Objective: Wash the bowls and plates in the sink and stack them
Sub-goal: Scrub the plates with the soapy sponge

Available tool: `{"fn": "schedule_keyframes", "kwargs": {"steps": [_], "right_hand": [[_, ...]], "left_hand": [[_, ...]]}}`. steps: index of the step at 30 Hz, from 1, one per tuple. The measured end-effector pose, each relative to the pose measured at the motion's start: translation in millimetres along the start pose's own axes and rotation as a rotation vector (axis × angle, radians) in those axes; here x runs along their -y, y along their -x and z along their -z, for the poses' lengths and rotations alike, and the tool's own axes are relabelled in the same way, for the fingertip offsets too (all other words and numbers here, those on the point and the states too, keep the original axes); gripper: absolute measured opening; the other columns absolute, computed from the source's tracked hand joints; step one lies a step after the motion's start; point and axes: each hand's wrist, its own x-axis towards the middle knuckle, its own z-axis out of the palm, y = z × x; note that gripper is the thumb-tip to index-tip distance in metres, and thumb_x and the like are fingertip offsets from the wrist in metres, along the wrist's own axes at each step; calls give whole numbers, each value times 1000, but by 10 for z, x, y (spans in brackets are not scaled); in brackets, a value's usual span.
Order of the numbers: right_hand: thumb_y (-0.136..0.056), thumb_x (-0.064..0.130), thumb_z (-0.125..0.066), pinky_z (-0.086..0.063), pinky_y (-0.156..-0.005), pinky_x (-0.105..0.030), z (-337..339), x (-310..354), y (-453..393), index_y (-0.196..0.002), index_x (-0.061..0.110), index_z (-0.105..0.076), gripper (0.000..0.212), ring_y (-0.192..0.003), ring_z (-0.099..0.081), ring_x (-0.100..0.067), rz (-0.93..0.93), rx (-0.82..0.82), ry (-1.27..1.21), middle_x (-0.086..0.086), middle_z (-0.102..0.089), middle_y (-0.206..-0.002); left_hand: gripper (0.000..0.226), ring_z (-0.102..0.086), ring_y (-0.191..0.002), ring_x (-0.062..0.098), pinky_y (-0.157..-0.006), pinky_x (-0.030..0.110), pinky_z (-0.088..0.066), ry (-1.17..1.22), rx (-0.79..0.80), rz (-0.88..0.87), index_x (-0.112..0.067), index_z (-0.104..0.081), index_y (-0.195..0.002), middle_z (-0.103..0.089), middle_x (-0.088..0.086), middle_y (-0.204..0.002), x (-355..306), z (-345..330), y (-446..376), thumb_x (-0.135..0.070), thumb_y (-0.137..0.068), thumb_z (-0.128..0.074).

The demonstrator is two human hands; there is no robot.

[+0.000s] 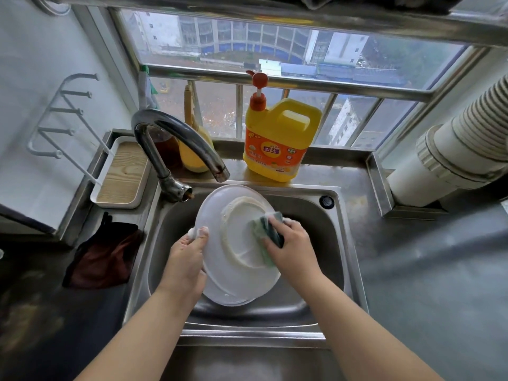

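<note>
I am scrubbing: my left hand (pixel 189 259) holds the plate (pixel 236 248) over the sink (pixel 341 243), my right hand (pixel 291 243) grips the sponge (pixel 268 229); next I think comes a rinse

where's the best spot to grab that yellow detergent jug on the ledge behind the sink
Grip the yellow detergent jug by the moulded handle loop at its upper right, coming from the front right. It stands upright, the pump head takes up the left of its top, and the tap crowds its left side.
</note>
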Motion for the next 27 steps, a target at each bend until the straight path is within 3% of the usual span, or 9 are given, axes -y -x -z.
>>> {"fn": "schedule_keyframes", "kwargs": {"steps": [3, 9, 12, 15, 18, 21, 23, 27], "right_hand": [[-91, 37, -59, -30, -107, -28, -77, 299, -97, -139, 28, -47, 51, -123, -40, -19, 68, -32, -53, -3, -45, -136], [-85, 31, -68, -26, -107, -20, -264, 75, 204, -137, 32, -49, 55, -124, -36, -12, 158, 160, -77, 2, -43, -135], [-83, 33, -70, -31, -109, -25, -286, -268, 235, -133, 32, -54, 53, -123, -39, -16, 46, 244, 14, 1, -46, -131], [-81, 34, -72, -39, -101, -25, -204, -550, 106, -129, 28, -56, 51, -113, -49, -16, -128, 225, 35, 1, -52, -120], [-79, 36, -75, -45, -87, -25, -92, -751, -148, -117, 22, -56, 45, -98, -52, -13, -273, 139, 120, 2, -51, -112], [-79, 40, -74, -45, -80, -27, -98, -851, -428, -104, 20, -53, 38, -91, -49, -14, -324, 127, 193, 0, -45, -113], [-80, 40, -72, -46, -82, -30, -171, -911, -593, -108, 16, -57, 40, -95, -52, -18, -327, 146, 223, -2, -44, -113], [-83, 39, -69, -46, -95, -38, -365, -1055, -796, -116, 12, -62, 43, -109, -52, -28, -325, 188, 258, -8, -49, -121]], "left_hand": [[22, -68, -62, 13, -53, 24, -56, -19, 10, 13, -9, -64, -87, -72, 0, -67, 15, -46, -20, -15, -100, -46], [22, -68, -62, 14, -51, 26, -55, -41, -3, 0, -10, -64, -88, -72, 2, -69, 27, 55, -88, -17, -100, -46], [26, -64, -62, 12, -53, 22, -52, -96, -3, -49, -5, -61, -81, -69, 2, -69, 71, 159, -154, -17, -99, -48], [24, -55, -66, 16, -56, 20, -49, -177, 7, -117, 6, -58, -85, -61, 9, -75, 41, 239, -215, -14, -98, -51], [28, -58, -60, 10, -55, 17, -49, -218, 13, -176, -15, -68, -71, -64, 0, -67, -5, 298, -241, -6, -94, -55], [23, -58, -62, 10, -55, 21, -47, -361, 24, -213, -16, -68, -69, -64, 1, -67, 16, 353, -251, -5, -88, -64], [13, -57, -64, 11, -57, 20, -45, -460, 8, -232, -13, -68, -71, -63, 1, -66, 67, 389, -269, -8, -83, -69], [23, -56, -62, 5, -57, 14, -43, -495, 0, -229, -19, -69, -67, -63, -5, -62, 155, 489, -309, -8, -86, -67]]}}
